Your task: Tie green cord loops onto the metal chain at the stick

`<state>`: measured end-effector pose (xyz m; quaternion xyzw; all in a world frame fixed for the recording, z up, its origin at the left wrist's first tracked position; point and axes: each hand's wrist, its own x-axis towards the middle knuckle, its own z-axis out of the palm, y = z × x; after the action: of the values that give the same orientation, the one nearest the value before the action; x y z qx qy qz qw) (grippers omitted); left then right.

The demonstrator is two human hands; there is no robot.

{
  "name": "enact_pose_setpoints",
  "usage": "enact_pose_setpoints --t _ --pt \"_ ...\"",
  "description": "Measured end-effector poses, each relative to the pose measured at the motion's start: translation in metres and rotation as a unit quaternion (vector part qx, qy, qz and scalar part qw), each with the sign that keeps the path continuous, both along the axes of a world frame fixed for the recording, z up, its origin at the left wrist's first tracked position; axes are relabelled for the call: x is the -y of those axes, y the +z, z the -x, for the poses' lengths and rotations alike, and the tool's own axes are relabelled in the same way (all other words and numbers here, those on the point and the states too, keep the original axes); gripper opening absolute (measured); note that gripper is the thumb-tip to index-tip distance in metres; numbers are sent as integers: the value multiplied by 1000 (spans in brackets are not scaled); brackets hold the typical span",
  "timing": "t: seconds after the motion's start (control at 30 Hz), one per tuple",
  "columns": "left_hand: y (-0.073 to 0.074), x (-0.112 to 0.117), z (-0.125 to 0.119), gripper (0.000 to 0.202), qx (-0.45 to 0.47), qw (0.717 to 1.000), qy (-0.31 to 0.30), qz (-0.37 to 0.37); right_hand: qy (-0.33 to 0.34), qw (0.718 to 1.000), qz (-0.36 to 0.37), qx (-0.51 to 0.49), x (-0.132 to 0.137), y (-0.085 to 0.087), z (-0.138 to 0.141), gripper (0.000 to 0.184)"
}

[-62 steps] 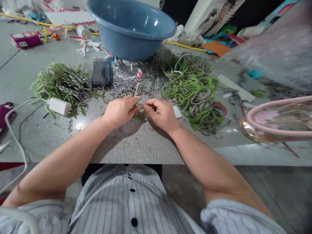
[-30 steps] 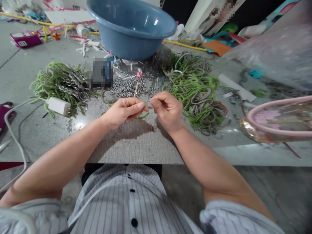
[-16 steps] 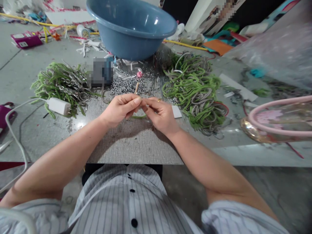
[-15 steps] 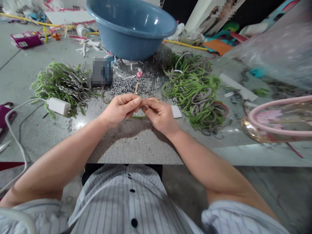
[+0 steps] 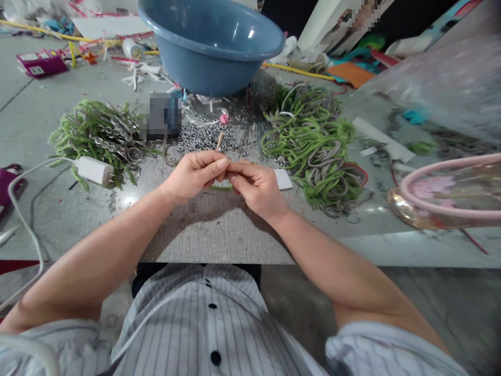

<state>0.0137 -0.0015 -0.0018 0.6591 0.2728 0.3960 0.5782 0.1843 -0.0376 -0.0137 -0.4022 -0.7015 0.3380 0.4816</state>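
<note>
My left hand and my right hand meet above the grey table, thumbs and fingertips pressed together. A thin pale stick pokes up from behind my left hand's closed fingers. Below the fingertips a short length of green cord shows, running toward my right hand's pinch. The pinch point itself is covered by my fingers. Just beyond the hands lie many small metal rings or beads. To the right is a tangled heap of green and grey cords; to the left, a bundle of green cords with metal chains.
A large blue basin stands behind the metal pieces. A white charger plug with its cable lies at left, near a blurred-out dark object. At right are a pink-rimmed clear item and plastic wrap. The table's front edge is close to my body.
My hands stay almost in place. The right fingers have shifted slightly toward the left thumb, and the left thumb has moved a touch to the right.
</note>
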Motion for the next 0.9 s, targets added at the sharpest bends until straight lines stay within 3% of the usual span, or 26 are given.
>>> enact_pose_setpoints --t 0.17,0.33,0.47,0.57,0.73,0.9 --pt "2 -1 0 40 10 1000 -10 27 3 1000 -7 16 -5 -3 -2 20" --pt "6 -1 1 27 -53 997 -35 49 -27 992 -68 100 -13 -5 -9 20" --pt "11 0 2 23 -101 993 -45 34 -32 989 -91 112 -12 -4 -10 16" --pt "17 2 2 27 -146 988 -42 29 -17 993 -70 98 -10 -1 -9 21" --pt "25 6 0 20 -217 972 -17 83 -5 996 -7 89 -8 3 -9 22" --pt "26 6 -4 17 -236 965 22 112 2 994 44 97 -9 5 -12 26"
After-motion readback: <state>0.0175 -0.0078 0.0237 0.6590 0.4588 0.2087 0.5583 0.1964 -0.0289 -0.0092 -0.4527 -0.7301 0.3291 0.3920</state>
